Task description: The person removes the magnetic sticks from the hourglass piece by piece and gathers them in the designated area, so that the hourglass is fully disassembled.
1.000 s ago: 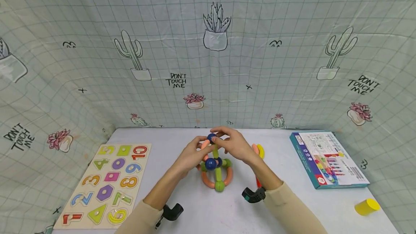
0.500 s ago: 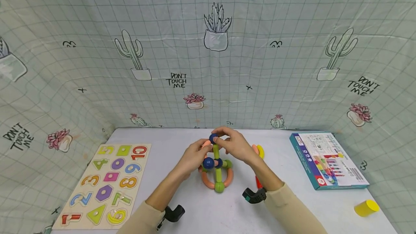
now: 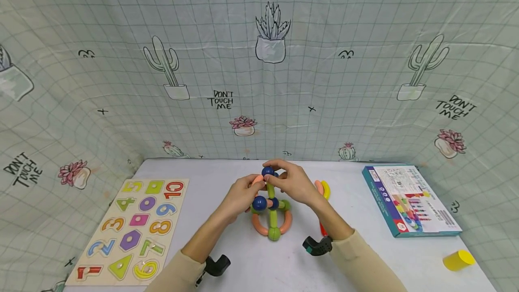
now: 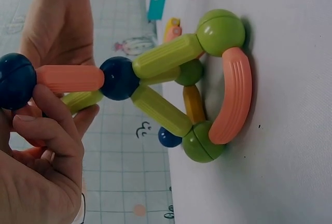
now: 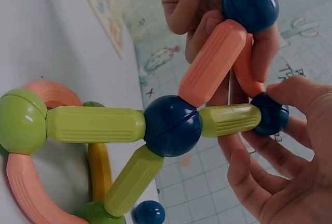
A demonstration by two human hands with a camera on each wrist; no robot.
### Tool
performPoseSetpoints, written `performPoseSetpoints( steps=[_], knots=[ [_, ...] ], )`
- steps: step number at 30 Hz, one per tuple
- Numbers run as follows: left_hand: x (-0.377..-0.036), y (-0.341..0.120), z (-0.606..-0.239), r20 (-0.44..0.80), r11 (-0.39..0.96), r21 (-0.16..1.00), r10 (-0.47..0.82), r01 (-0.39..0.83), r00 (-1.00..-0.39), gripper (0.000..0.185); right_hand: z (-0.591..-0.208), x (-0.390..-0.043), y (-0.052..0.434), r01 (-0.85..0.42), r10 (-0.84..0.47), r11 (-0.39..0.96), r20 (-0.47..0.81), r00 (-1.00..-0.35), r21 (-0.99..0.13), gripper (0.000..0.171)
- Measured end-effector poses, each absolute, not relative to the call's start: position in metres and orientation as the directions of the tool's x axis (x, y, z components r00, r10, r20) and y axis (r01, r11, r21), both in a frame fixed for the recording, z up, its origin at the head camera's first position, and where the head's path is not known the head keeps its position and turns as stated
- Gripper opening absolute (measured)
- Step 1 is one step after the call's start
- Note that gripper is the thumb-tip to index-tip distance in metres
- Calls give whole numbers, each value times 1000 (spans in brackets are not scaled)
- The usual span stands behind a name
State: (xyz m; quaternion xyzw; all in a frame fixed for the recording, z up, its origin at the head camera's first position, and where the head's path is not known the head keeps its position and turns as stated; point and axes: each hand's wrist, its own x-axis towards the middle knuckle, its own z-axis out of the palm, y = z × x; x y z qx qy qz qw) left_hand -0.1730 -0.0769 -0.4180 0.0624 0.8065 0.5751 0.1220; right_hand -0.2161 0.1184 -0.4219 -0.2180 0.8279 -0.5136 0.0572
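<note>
Number puzzle board (image 3: pixel 103 260), left of left hand (image 3: pixel 242 195): numerals 1 through 10. Toy-set box (image 3: pixel 411 202), right of right hand (image 3: pixel 293 181): print too small. Grid-patterned cloth (image 3: pixel 344 80), ahead and flanking: "DON'T TOUCH ME", three times.

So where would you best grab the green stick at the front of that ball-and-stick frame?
Probably around the middle of the green stick, coming from the person's side and pinching left and right. It is straight, ridged and slimmer than the blue ball above and green ball below, and nothing covers its near side.
</note>
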Motion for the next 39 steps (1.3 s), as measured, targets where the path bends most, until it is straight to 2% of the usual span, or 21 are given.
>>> performPoseSetpoints(
  steps=[39],
  knots=[
    [-173, -77, -417, -154, 335, 939, 218, -74, -964, 39, -426, -212, 113, -365, -399, 412, 195, -896, -835, 38]
  ],
)
